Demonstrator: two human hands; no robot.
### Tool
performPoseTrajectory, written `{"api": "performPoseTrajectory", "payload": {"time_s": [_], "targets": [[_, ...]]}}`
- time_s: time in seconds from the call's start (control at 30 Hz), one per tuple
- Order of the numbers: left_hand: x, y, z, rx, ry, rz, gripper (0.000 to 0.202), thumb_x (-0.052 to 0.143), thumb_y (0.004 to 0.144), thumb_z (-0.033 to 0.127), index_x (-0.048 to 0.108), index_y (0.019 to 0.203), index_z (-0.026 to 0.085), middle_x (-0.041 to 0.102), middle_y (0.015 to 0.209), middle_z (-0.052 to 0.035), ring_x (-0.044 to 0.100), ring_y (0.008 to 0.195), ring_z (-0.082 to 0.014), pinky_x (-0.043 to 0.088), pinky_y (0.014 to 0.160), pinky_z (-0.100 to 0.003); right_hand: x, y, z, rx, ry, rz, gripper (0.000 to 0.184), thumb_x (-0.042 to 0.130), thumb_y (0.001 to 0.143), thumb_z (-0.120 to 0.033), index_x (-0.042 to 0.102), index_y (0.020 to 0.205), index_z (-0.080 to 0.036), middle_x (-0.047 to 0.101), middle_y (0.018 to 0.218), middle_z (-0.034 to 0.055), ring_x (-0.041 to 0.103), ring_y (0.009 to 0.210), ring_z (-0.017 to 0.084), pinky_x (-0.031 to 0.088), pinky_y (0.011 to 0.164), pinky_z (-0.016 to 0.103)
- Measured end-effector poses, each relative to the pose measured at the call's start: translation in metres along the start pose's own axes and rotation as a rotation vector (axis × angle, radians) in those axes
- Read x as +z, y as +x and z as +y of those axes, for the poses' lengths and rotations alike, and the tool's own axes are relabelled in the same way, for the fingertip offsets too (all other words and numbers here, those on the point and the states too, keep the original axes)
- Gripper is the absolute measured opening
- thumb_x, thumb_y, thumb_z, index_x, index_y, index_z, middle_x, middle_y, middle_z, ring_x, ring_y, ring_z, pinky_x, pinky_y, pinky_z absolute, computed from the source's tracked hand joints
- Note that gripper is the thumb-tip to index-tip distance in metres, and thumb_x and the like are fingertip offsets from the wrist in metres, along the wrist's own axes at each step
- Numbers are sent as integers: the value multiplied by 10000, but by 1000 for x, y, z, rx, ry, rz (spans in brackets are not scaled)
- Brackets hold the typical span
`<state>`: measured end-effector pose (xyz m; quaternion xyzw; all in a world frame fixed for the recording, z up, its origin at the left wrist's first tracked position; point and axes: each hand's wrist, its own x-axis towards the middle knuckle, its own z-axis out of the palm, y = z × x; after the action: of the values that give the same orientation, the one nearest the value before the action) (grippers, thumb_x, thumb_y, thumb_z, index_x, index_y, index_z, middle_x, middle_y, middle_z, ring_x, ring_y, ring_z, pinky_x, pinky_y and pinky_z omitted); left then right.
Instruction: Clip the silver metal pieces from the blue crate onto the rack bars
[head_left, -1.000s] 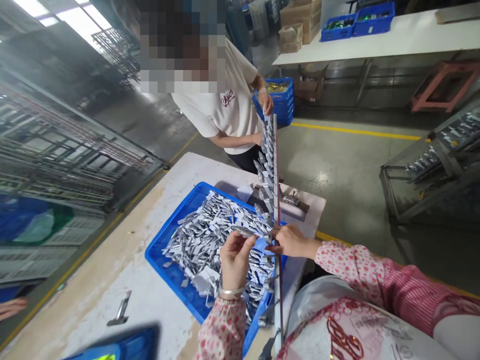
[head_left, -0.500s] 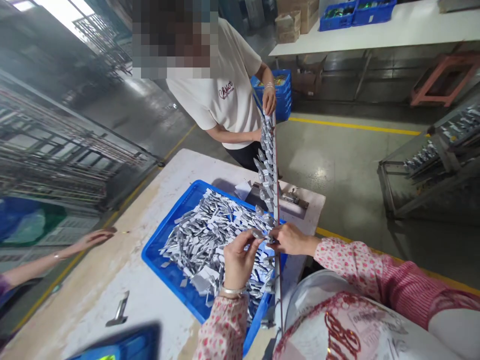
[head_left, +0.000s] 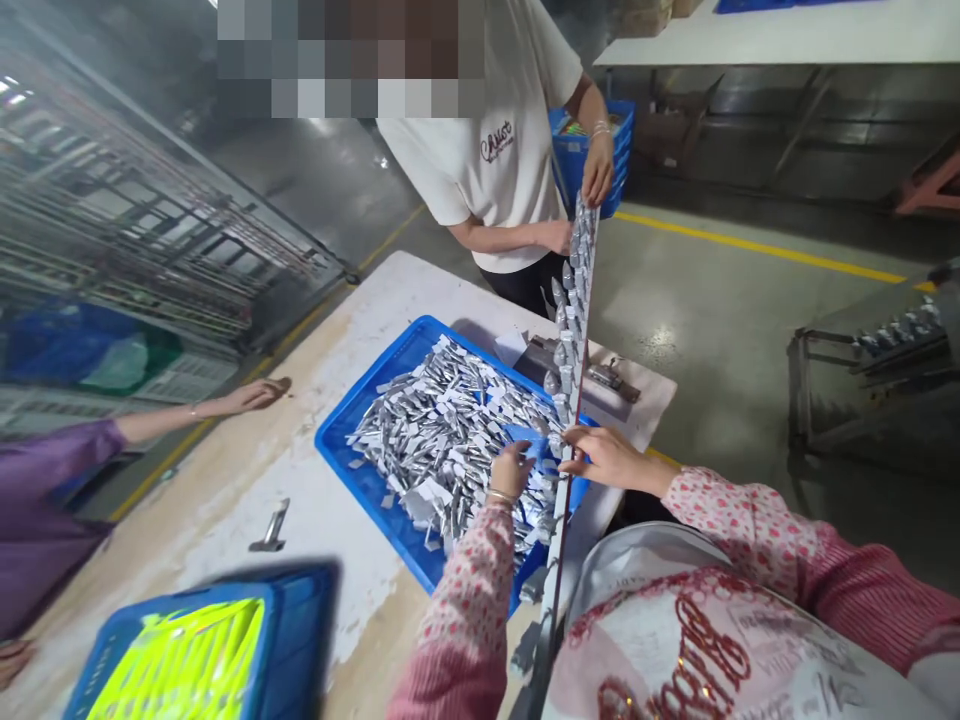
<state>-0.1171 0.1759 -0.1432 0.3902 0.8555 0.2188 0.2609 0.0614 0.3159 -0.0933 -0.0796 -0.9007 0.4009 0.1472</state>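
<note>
A long narrow bar (head_left: 559, 545) runs upward across the view, its side lined with small silver-grey pointed pieces (head_left: 561, 350). My right hand (head_left: 611, 460) grips the bar near its middle, thumb and fingers lapping over its edge. To the left of it, my left hand (head_left: 511, 472) hovers over a blue tray (head_left: 375, 535), fingers apart, and I see nothing in them. Silver pieces mixed with white paper scraps (head_left: 427, 430) fill the tray. Another person's hand (head_left: 598, 170) holds the bar's far end, and that person's other hand is partly behind it.
On the worn white table (head_left: 225, 510) lie a metal fitting (head_left: 272, 525) and a blue crate (head_left: 300, 600) with yellow-green contents. A third person's hand (head_left: 259, 395) rests at the left edge. Metal hardware (head_left: 615, 378) sits beyond the bar. A rack (head_left: 806, 390) stands at right.
My left hand has come away from the bar, where it pinched a silver piece, and moved over the tray. My right hand stays at the bar. The view has shifted.
</note>
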Motion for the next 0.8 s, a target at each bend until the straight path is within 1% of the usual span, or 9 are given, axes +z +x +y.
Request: {"api": "performPoseTrajectory", "payload": {"time_s": [0.1, 0.17, 0.2, 0.3, 0.43, 0.5, 0.67, 0.73, 0.8], "targets": [[41, 1, -12, -40, 80, -110, 247, 649, 798, 170, 631, 1039, 124, 672, 1035, -85, 652, 909, -192, 526, 854, -401, -3, -5, -1, 8, 64, -11, 433, 414, 936, -543, 579, 932, -142, 637, 847, 73, 605, 694, 160, 455, 658, 267], [57, 0, -13, -67, 123, -154, 202, 629, 837, 205, 624, 1020, 119, 657, 1042, -73, 635, 941, -189, 527, 846, -409, -7, -7, -1, 23, 76, -20, 436, 395, 941, -548, 565, 886, -151, 621, 821, 66, 592, 697, 159, 452, 666, 267], [61, 0, -13, -76, 139, -168, 177, 618, 851, 224, 625, 990, 115, 654, 1025, -68, 632, 933, -186, 529, 835, -406, -8, -8, -1, 33, 72, -27, 438, 390, 940, -551, 558, 860, -155, 615, 813, 64, 587, 695, 159, 450, 668, 270], [58, -7, -14, -62, 159, -183, 153, 601, 870, 255, 626, 934, 119, 651, 975, -54, 629, 901, -169, 533, 811, -379, -11, -11, 1, 42, 67, -49, 437, 387, 941, -547, 543, 804, -163, 610, 799, 62, 584, 693, 165, 447, 668, 278], [49, -24, -15, -36, 158, -169, 196, 578, 888, 294, 620, 1012, 147, 650, 939, -36, 642, 871, -164, 533, 775, -335, -8, -14, 4, 39, 106, -20, 401, 393, 947, -516, 562, 903, -155, 624, 827, 68, 599, 715, 173, 455, 688, 285], [52, -28, -12, -55, 162, -175, 225, 574, 890, 310, 616, 1029, 138, 656, 939, -40, 644, 853, -161, 538, 773, -344, -6, -14, 5, 47, 105, 0, 403, 390, 947, -512, 567, 938, -150, 632, 840, 78, 605, 718, 180, 461, 683, 292], [60, -28, -6, -112, 149, -181, 214, 578, 886, 330, 635, 961, 138, 662, 973, -53, 637, 894, -166, 528, 824, -371, -5, -15, 8, 42, 85, -7, 402, 377, 952, -487, 591, 939, -147, 645, 828, 81, 619, 703, 184, 475, 657, 295], [54, -27, -6, -140, 126, -140, 198, 576, 887, 322, 639, 940, 141, 663, 964, -50, 636, 895, -164, 524, 830, -370, -5, -18, 12, 32, 86, -8, 392, 386, 951, -472, 603, 984, -147, 654, 820, 77, 633, 719, 193, 487, 666, 302], [40, -28, -8, -166, 88, -73, 187, 585, 881, 307, 640, 915, 132, 668, 932, -46, 637, 873, -161, 524, 823, -378, -5, -22, 17, 29, 93, -10, 377, 415, 943, -461, 609, 1036, -151, 672, 840, 83, 651, 750, 205, 504, 683, 314]]}}
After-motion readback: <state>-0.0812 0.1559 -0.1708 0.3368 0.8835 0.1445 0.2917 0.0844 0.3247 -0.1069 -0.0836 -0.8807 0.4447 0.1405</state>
